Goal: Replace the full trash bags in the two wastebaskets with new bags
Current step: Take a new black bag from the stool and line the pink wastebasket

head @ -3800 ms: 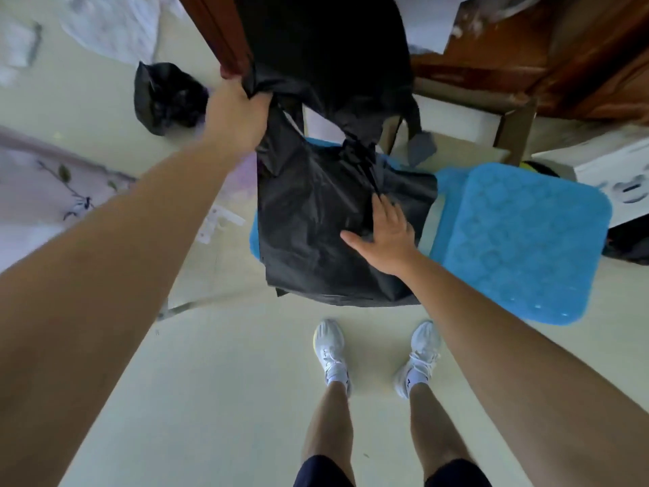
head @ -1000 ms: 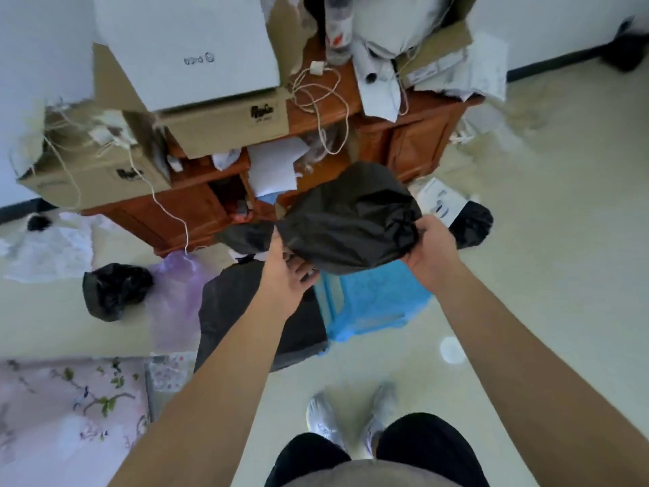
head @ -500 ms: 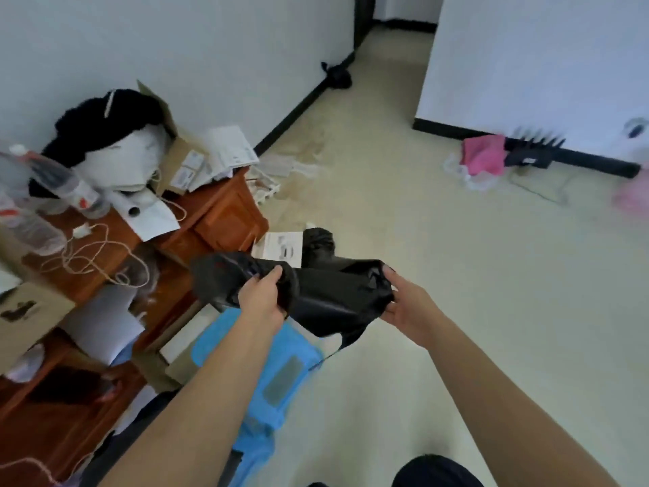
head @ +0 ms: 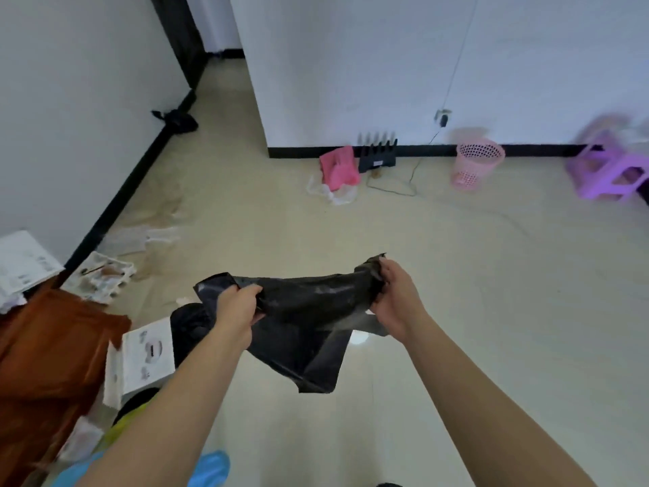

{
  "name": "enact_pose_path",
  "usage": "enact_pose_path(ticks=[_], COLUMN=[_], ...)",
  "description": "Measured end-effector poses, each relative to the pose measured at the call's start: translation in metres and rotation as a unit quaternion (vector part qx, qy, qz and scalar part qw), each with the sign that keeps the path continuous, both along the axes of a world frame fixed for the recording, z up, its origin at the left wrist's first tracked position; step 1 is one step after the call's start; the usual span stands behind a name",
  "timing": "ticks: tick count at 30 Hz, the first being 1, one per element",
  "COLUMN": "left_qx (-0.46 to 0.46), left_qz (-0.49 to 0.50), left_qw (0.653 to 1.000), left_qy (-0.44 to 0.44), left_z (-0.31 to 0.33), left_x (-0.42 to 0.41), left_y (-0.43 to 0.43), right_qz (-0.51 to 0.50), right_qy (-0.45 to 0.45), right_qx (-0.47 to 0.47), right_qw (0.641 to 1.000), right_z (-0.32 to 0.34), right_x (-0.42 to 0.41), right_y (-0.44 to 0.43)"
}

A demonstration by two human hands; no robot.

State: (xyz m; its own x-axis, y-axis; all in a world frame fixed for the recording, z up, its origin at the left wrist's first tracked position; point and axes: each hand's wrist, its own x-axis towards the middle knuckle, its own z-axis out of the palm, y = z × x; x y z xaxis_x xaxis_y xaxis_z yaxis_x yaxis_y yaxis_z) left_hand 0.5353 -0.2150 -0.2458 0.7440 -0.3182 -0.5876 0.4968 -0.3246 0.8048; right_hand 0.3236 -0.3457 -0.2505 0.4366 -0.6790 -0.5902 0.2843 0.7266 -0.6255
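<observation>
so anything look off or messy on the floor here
Yes: papers lie scattered by the left wall near a brownish floor stain, and a pink item lies with a crumpled white bag by the far wall.

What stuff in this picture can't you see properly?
All in the head view:
black bag: its opening is hidden by folds and by the left hand and right hand gripping it.
pink basket: too far to see its inside.
purple stool: blurred, cut off by the right edge.
dark lump by the far wall: too small to name.
</observation>
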Motion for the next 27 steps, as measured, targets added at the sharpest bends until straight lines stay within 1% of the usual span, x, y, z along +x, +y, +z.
enact_pose_path(ticks=[2,3,4,5,6,7,8,10,12,13,16,19,21,22,23,24,26,27], left_qx=[0.086,0.129,0.153,0.156,0.133,0.095,0.060,0.012,-0.001,-0.007,-0.030,-0.028,-0.030,-0.035,-0.044,-0.054,-0.067,-0.070], left_qz=[0.014,0.030,0.034,0.022,-0.013,-0.062,-0.117,-0.222,-0.323,-0.367,-0.470,-0.577,-0.626,-0.639,-0.640,-0.623,-0.548,-0.506], left_qw=[0.995,0.988,0.979,0.969,0.962,0.958,0.956,0.953,0.936,0.920,0.874,0.811,0.775,0.763,0.761,0.774,0.829,0.857], left_qy=[-0.042,-0.083,-0.134,-0.191,-0.239,-0.262,-0.263,-0.204,-0.144,-0.136,-0.120,-0.091,-0.081,-0.087,-0.096,-0.103,-0.092,-0.063], left_z=[-0.001,0.002,0.003,0.004,0.005,0.005,0.005,0.009,0.016,0.023,0.040,0.047,0.044,0.040,0.035,0.028,0.019,0.015], left_x=[0.014,0.020,0.026,0.032,0.039,0.047,0.056,0.070,0.079,0.080,0.070,0.042,0.017,0.004,-0.008,-0.019,-0.038,-0.045], left_y=[-0.033,-0.049,-0.066,-0.083,-0.104,-0.128,-0.155,-0.209,-0.265,-0.293,-0.376,-0.445,-0.488,-0.509,-0.531,-0.554,-0.603,-0.629], right_qz=[-0.026,-0.035,-0.041,-0.044,-0.045,-0.046,-0.045,-0.044,-0.040,-0.050,-0.105,-0.139,-0.145,-0.147,-0.154,-0.168,-0.216,-0.236], right_qy=[-0.025,-0.020,-0.015,-0.010,-0.008,-0.004,0.005,0.037,0.070,0.074,0.041,0.037,0.036,0.036,0.041,0.046,0.062,0.074], right_qx=[-0.003,-0.013,-0.025,-0.033,-0.037,-0.042,-0.050,-0.068,-0.080,-0.079,-0.070,-0.092,-0.108,-0.113,-0.116,-0.110,-0.076,-0.053], right_qw=[0.999,0.999,0.999,0.998,0.998,0.998,0.998,0.996,0.994,0.993,0.991,0.985,0.983,0.982,0.980,0.978,0.972,0.967], right_z=[-0.003,-0.006,-0.006,-0.009,-0.010,-0.011,-0.010,-0.007,-0.001,0.002,0.015,0.020,0.018,0.015,0.011,0.005,-0.009,-0.015], right_x=[0.007,0.014,0.021,0.030,0.039,0.049,0.058,0.074,0.082,0.083,0.077,0.055,0.037,0.028,0.019,0.010,-0.010,-0.019], right_y=[-0.037,-0.056,-0.073,-0.089,-0.105,-0.123,-0.141,-0.176,-0.209,-0.226,-0.278,-0.326,-0.360,-0.379,-0.399,-0.421,-0.466,-0.487])
